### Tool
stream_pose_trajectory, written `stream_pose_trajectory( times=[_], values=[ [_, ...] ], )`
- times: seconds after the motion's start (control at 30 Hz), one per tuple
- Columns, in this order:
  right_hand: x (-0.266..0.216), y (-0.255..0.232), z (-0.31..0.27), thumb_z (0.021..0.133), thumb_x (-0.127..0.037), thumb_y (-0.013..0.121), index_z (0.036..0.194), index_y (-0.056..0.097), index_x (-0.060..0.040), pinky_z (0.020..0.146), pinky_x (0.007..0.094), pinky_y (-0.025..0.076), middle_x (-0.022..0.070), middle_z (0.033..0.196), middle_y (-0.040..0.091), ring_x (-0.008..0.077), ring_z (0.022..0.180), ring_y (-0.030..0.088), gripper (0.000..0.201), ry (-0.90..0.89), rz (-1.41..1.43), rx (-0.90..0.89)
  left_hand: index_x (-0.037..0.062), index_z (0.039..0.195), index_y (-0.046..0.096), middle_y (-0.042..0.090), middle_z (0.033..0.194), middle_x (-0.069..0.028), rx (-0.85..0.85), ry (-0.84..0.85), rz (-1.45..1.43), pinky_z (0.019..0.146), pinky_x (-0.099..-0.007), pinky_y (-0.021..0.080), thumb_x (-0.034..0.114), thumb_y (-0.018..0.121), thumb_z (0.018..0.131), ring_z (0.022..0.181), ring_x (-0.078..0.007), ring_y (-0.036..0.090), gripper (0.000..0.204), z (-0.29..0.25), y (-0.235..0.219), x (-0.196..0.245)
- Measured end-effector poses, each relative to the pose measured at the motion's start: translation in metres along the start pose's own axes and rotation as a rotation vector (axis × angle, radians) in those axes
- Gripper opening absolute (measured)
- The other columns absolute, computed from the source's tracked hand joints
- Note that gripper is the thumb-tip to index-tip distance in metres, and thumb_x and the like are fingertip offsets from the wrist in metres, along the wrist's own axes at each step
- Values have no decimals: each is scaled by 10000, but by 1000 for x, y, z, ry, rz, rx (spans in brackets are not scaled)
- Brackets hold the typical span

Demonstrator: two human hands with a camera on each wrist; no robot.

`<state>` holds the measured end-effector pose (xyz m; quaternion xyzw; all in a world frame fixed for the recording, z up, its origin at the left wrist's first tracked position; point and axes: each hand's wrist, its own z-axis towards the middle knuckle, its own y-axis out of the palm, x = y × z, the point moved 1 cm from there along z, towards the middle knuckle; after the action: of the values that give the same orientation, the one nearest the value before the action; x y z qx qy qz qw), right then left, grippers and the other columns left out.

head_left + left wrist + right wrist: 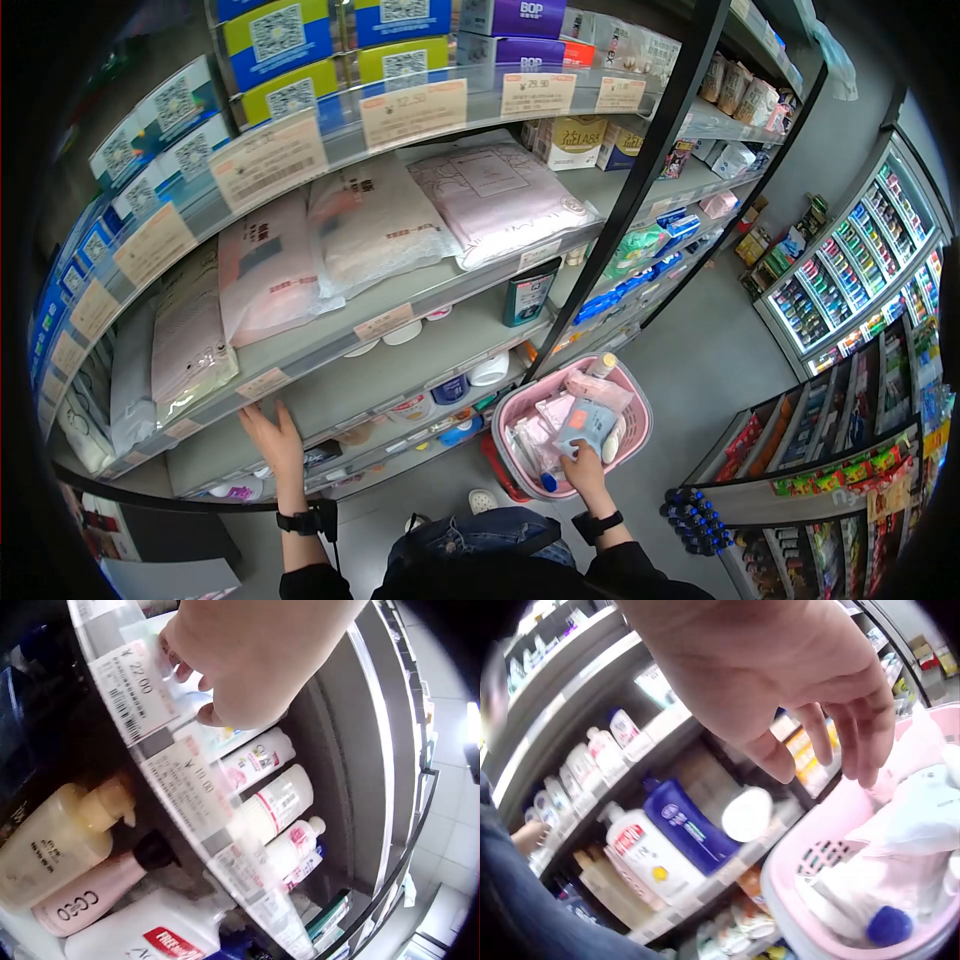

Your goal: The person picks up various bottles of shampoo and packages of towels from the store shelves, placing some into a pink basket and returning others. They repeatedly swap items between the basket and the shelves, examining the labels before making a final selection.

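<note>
My left hand [278, 445] is at the front edge of a lower shelf, fingers mostly extended in the head view. The left wrist view shows this hand [255, 667] over a pale package behind a price label [131, 690]; whether it grips anything is unclear. My right hand [588, 472] is over the pink basket [648, 415], near a blue-grey package [592, 418]. From the right wrist, that hand [780, 682] has relaxed, slightly bent fingers with nothing held, above the basket's near side [832, 825]. Inside lie soft packs and a blue-capped item [889, 926].
Pink and white soft packages [380, 230] lie on the shelf above my left hand. Pump bottles [690, 829] stand on a lower shelf beside the basket. A black shelf post [640, 170] rises behind it. More shelving [850, 480] and drink coolers [850, 250] are at the right.
</note>
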<state>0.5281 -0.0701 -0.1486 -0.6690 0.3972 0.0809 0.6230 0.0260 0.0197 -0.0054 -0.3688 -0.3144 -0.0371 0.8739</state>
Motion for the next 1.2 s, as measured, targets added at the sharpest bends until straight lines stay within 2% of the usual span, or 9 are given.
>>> stream_pose_trajectory(
  times=[0.03, 0.13, 0.43, 0.6, 0.67, 0.77, 0.97, 1.1, 1.2],
  values=[
    [13, 4, 6, 742, -242, 705, 1165, 573, -39, 816, 485, 504, 236, 985, 625, 417, 929, 618, 487, 4, -2, 1, -55, 1233, 433, 494, 1117, -230, -12, 154, 79, 890, -456, 396, 53, 613, 826, 1042, -409, 492, 458, -5, 2, -2],
    [51, 16, 27, 722, -294, 742, 1278, 486, -61, 874, 477, 497, 266, 1169, 535, 444, 1029, 565, 656, 70, -145, -4, -40, 1228, 427, 482, 1141, -237, 0, 104, 37, 932, -482, 365, 16, 582, 805, 1079, -440, 467, 454, -11, 9, -4],
    [69, 59, 61, 621, -350, 795, 1369, 374, -137, 905, 468, 414, 224, 1169, 479, 385, 1065, 493, 884, -189, -734, 13, -13, 1167, 499, 507, 1177, -210, 27, 46, 72, 952, -465, 385, 15, 564, 795, 1117, -413, 481, 379, -14, 16, -12],
    [91, 62, 98, 695, -186, 722, 1293, 470, -120, 813, 440, 488, 189, 1092, 555, 371, 974, 570, 652, -238, -770, -39, -14, 1197, 495, 524, 1169, -199, 69, 58, 153, 962, -453, 380, 35, 562, 820, 1120, -399, 488, 387, -15, 22, -19],
    [88, 47, 117, 701, -138, 697, 1158, 569, -74, 784, 466, 508, 204, 1033, 617, 401, 936, 619, 479, -235, -446, -59, -16, 1204, 494, 527, 1163, -200, 78, 52, 148, 967, -453, 377, 39, 563, 827, 1121, -397, 488, 387, -15, 21, -19],
    [23, -15, 105, 702, -120, 673, 1056, 619, -37, 786, 472, 509, 213, 962, 651, 400, 897, 635, 367, -208, -214, -19, -62, 1338, 413, 430, 1344, -303, -42, -39, 162, 1061, -474, 323, 96, 566, 883, 1257, -464, 397, 505, -14, 19, -21],
    [-43, -68, 80, 725, -135, 726, 1063, 623, -29, 779, 360, 503, 127, 878, 672, 244, 847, 653, 369, -236, 257, -161, -31, 1096, 534, 530, 1092, -221, 137, 96, 73, 887, -429, 422, 72, 603, 861, 1012, -378, 513, 266, -42, 7, 11],
    [-87, -83, 51, 774, -114, 718, 1064, 618, -35, 795, 304, 479, 58, 969, 664, 168, 910, 623, 317, -287, 683, -526, 11, 992, 568, 561, 961, -132, -522, 207, -326, 733, -342, 450, 76, 675, 793, 905, -289, 549, 236, -84, 1, 84],
    [-113, -86, 33, 810, -42, 684, 1116, 599, -20, 866, 289, 462, 32, 1017, 655, 143, 960, 612, 318, -132, 1050, -735, 16, 1120, 563, 570, 1079, -133, -747, 240, -396, 794, -342, 443, 125, 694, 789, 1011, -278, 553, 373, -93, -2, 133]
  ],
)
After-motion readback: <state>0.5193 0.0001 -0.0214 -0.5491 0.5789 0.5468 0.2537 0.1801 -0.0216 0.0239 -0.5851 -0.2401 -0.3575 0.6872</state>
